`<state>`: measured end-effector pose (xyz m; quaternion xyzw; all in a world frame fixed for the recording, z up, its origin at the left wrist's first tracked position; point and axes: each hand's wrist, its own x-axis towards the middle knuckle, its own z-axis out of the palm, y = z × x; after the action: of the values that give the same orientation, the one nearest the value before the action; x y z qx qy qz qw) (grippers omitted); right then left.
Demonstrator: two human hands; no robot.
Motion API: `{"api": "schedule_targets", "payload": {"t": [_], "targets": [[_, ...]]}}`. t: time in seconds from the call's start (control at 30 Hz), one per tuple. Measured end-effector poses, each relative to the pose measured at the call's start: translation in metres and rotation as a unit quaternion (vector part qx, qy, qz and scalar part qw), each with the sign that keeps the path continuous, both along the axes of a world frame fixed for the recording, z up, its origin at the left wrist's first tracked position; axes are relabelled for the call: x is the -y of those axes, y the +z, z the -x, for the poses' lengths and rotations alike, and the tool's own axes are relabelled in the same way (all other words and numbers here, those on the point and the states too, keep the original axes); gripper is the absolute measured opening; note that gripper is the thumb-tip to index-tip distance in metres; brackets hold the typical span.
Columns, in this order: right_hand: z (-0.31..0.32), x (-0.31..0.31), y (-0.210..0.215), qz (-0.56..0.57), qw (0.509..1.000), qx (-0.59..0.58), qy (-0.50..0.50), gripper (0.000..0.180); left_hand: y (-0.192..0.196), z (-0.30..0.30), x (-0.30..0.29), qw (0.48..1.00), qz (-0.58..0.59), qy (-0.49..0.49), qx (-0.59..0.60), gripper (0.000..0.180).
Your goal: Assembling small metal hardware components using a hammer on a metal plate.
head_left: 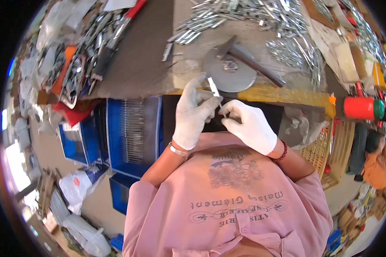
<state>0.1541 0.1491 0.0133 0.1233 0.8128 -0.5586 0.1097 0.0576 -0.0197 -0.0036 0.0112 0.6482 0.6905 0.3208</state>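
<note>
1. Our left hand (pixel 191 115), in a white glove, is pinching a slim metal piece (pixel 213 87) between thumb and fingers, near the middle of the frame.
2. Our right hand (pixel 253 126), gloved too, is bringing thumb and forefinger together on the thin lower end of the same piece.
3. We are holding the piece with its long axis steep, leaning from upper left to lower right; its broad, bright end is pointing toward the top of the frame, its thin end down toward our right fingertips.
4. Just above our hands, a grey disc (pixel 236 83) is lying on the worktable (pixel 146 64), with a hammer (pixel 258 67) resting across it, its handle slanting to the lower right.
5. At the upper centre we are seeing a heap of metal pieces (pixel 244 13) spreading over the table.
6. Left of our left hand, a blue bin (pixel 113 137) is holding slim metal parts (pixel 132 128) stacked in a close column.
7. Farther left, a smaller blue bin (pixel 90 146) is carrying pale pieces (pixel 72 133).
8. At the right, a yellow basket (pixel 315 145) is standing below the table edge, and a red container (pixel 358 108) with a green end is lying sideways above it.
</note>
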Motion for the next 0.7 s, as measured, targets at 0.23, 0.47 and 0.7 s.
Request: {"api": "schedule_targets", "payload": {"t": [0.23,0.47,0.7], "targets": [[0.015,-0.021,0.0,0.057,0.994,-0.059,-0.075,0.047,-0.001,0.025,0.063,0.995,0.013,0.093,-0.026,0.06],[0.025,-0.037,-0.01,0.079,0.986,-0.058,-0.135,0.04,-0.128,0.003,0.219,0.905,0.119,0.408,-0.021,0.053],[0.031,-0.03,-0.006,0.059,0.986,-0.042,-0.147,0.038,-0.294,-0.018,0.384,0.811,0.35,0.468,0.009,0.05]]}}
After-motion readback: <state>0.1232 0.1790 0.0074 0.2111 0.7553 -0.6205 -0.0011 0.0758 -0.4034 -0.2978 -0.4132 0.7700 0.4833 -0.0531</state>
